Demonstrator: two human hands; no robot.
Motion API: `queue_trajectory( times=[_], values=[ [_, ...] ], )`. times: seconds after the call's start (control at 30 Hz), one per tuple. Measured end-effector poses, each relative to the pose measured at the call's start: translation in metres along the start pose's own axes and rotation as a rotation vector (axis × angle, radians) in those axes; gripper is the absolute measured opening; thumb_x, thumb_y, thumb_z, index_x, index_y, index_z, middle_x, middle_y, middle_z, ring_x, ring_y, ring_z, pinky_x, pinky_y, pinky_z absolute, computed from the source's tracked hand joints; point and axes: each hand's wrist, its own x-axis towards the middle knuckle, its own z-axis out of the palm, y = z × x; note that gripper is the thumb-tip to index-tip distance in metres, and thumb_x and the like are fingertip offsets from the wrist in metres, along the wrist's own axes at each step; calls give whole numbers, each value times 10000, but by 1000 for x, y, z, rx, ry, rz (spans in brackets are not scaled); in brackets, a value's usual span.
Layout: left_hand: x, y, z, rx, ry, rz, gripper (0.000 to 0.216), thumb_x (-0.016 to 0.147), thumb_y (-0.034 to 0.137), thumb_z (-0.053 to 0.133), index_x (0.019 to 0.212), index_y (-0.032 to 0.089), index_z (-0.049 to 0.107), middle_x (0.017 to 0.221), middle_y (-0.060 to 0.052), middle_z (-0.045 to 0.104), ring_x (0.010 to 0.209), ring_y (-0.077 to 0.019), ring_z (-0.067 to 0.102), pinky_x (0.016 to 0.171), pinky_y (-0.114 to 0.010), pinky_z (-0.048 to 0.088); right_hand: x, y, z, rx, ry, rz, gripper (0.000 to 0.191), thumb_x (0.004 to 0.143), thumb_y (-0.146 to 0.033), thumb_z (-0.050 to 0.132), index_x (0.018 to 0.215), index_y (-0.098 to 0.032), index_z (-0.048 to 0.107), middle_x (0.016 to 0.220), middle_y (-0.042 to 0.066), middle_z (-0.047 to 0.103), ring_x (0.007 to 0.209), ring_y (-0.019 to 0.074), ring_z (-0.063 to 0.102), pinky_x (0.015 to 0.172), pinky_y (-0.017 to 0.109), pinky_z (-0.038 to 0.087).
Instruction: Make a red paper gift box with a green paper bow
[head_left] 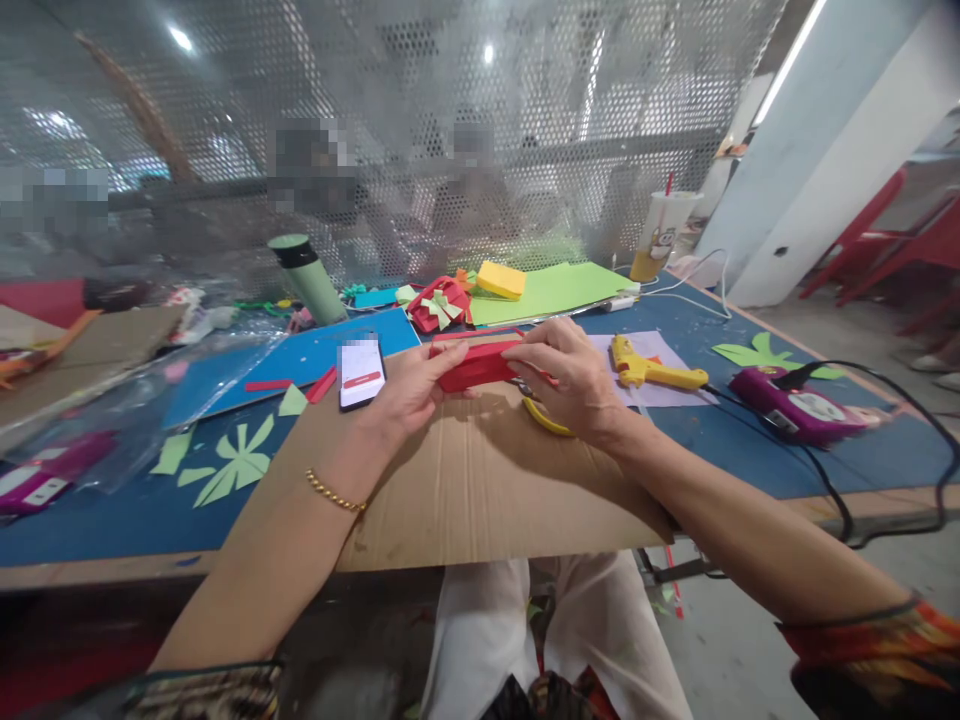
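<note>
Above a sheet of brown cardboard (465,490), both my hands hold a folded red paper piece (476,366), shaped like a small flat box. My left hand (420,385) pinches its left end, thumb on top. At the right end, my right hand (566,375) grips it with bent fingers, which cover part of that end. Scissors with a yellow handle (549,420) lie under my right hand, partly hidden. To the left of my left hand a phone (361,375) rests with its screen lit.
A yellow glue gun (656,372) lies on lilac paper at right, its cord beside a purple device (795,402). Green paper cut-outs (236,462) lie at left. Behind stand a green tumbler (307,280) and a drink cup (664,235), near a red paper box (441,303) and a yellow box (501,281).
</note>
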Motion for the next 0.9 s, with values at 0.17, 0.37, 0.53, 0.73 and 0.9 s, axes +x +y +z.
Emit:
queue_trajectory(
  times=[0.17,0.37,0.53,0.73,0.9],
  values=[
    [-3,-4,6,-14,3,-3,324,761,375,970,886,157,767,1019,-120,817,892,-234,764,560,-278,642,-3,-2,4,-151,-69,-81,300,1090,-270,516,966,-242,788,957,84,660,890,239,540,787,409,409],
    [-7,-4,9,43,4,-32,405,741,332,972,1061,154,801,1173,-147,809,957,-255,774,558,-271,653,-4,-3,8,-103,-113,-34,243,1040,-206,568,830,-227,687,945,75,643,891,243,516,808,406,400],
    [-9,-2,11,57,44,-19,333,759,272,935,1040,149,806,1123,-135,815,937,-254,768,563,-293,654,-5,-5,10,-91,-100,19,176,1005,-180,604,849,-236,663,1025,81,691,946,260,544,851,426,392],
    [-7,-4,11,50,57,-18,299,768,249,922,1022,144,803,1137,-143,813,909,-244,771,516,-262,617,-5,-4,9,-164,-130,-9,210,1055,-206,559,879,-241,667,1043,80,739,960,263,558,852,422,370],
    [-7,-3,12,24,47,-44,248,780,215,903,1002,145,816,1111,-132,817,880,-235,775,501,-261,615,-4,-2,5,-228,-167,-47,219,1094,-259,534,1000,-258,732,956,60,726,907,247,544,836,412,341]
  ],
)
